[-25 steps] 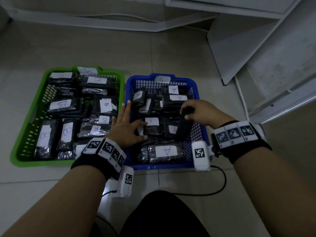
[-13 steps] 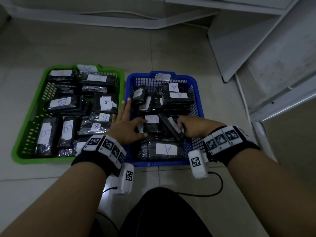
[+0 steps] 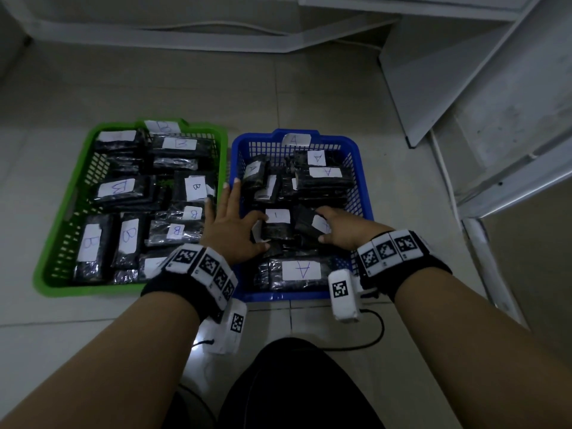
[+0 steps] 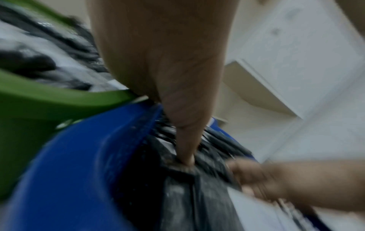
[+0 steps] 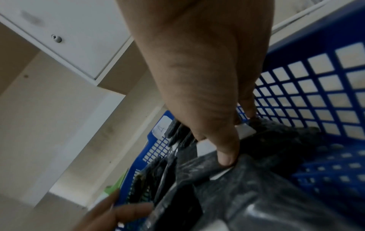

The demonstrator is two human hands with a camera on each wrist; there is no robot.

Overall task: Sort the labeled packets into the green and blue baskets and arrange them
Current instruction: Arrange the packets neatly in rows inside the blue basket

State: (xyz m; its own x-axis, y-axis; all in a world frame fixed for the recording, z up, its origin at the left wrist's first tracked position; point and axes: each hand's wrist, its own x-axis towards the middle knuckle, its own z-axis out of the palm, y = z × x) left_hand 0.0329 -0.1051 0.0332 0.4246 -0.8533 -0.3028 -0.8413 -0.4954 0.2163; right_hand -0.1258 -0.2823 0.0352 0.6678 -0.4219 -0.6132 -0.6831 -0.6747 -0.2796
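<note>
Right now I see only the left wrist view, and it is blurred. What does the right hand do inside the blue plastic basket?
Observer: The right hand holds a black plastic packet with a white label, low inside the blue mesh plastic basket.
Operator: Which letter is on that basket?
Observer: The white paper tag on its far rim reads A.
Operator: And the other basket?
Observer: In the green mesh plastic basket, the readable black packets show B.
</note>
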